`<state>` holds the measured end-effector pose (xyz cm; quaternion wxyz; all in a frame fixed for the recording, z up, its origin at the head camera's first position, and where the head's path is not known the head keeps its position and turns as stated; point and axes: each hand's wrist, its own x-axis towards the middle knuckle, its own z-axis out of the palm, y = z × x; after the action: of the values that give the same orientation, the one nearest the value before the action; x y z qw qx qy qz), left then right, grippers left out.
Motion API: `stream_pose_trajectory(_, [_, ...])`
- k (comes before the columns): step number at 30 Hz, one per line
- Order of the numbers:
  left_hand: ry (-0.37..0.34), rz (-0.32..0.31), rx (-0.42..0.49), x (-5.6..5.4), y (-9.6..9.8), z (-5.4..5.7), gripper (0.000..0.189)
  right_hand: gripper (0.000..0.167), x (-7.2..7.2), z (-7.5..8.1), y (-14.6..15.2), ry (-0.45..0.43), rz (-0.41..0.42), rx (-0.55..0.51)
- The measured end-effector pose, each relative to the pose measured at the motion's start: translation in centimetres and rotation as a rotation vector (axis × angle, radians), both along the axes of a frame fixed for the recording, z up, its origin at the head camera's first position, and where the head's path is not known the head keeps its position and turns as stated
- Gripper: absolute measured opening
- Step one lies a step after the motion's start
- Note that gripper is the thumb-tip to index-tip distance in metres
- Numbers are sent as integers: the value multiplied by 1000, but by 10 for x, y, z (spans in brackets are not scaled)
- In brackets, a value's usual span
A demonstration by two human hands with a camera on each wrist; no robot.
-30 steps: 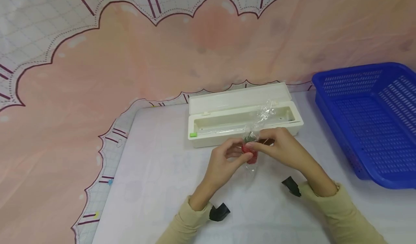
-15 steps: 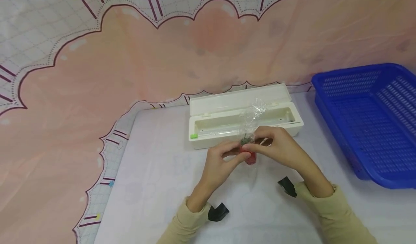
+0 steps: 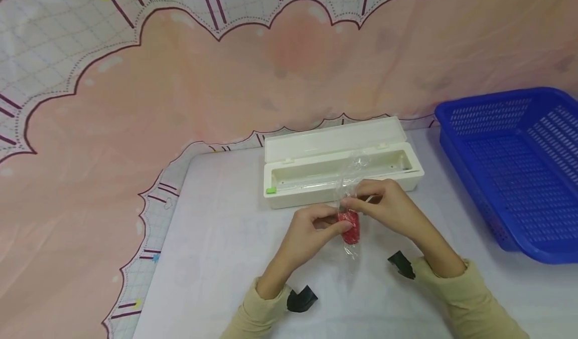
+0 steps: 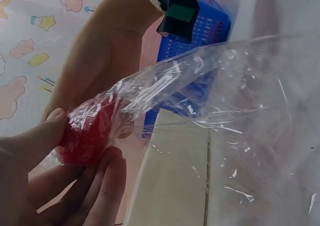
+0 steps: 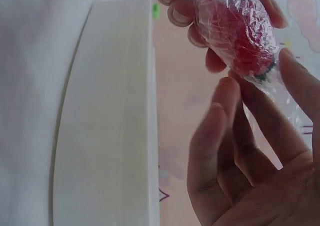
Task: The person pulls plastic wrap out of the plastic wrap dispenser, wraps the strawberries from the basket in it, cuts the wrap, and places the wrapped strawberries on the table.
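Note:
A red strawberry (image 3: 352, 233) with a dark green top is wrapped in clear cling film (image 4: 165, 80). My left hand (image 3: 304, 233) holds its red body, thumb on the near side and fingers behind. At the green end my right hand (image 3: 390, 206) pinches the gathered film between thumb and fingers, as the right wrist view shows. Loose film trails from that end toward a long white cling film dispenser (image 3: 298, 197), whose lid stands raised. More crumpled film sticks out below the strawberry. The green top is mostly covered by the right thumb in the head view.
A blue plastic basket (image 3: 496, 223) stands on the right of the white table (image 3: 217, 259). A green slider (image 3: 271, 190) sits at the dispenser's left front edge. Behind hangs a pink and white patterned cloth (image 3: 203, 88).
The strawberry and the left hand have shifted slightly toward me, showing more of the red body. The right thumb now covers the green top. The trailing film has shifted and hangs less bunched.

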<state>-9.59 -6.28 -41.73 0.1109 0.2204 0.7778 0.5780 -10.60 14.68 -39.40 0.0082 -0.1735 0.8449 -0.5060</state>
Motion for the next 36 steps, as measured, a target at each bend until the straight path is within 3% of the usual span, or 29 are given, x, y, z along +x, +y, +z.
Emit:
stream_pose_trajectory(5, [54, -61, 3, 2, 0, 2, 20, 15, 2, 0, -3, -93, -45, -91])
stream_pose_trajectory(10, [159, -92, 38, 1, 0, 5, 25, 30, 2, 1, -7, -208, -128, -211])
stream_pose_trajectory(23, [331, -59, 71, 1, 0, 1, 35, 27, 0, 0, -9, -376, -139, -374])
stream_pose_trajectory(32, [497, 30, 83, 2, 2, -1, 36, 24, -1, 1, -8, -485, -115, -462])
stream_pose_trajectory(36, [539, 63, 99, 1, 3, 0, 35, 23, -1, 1, -8, -510, -102, -480])
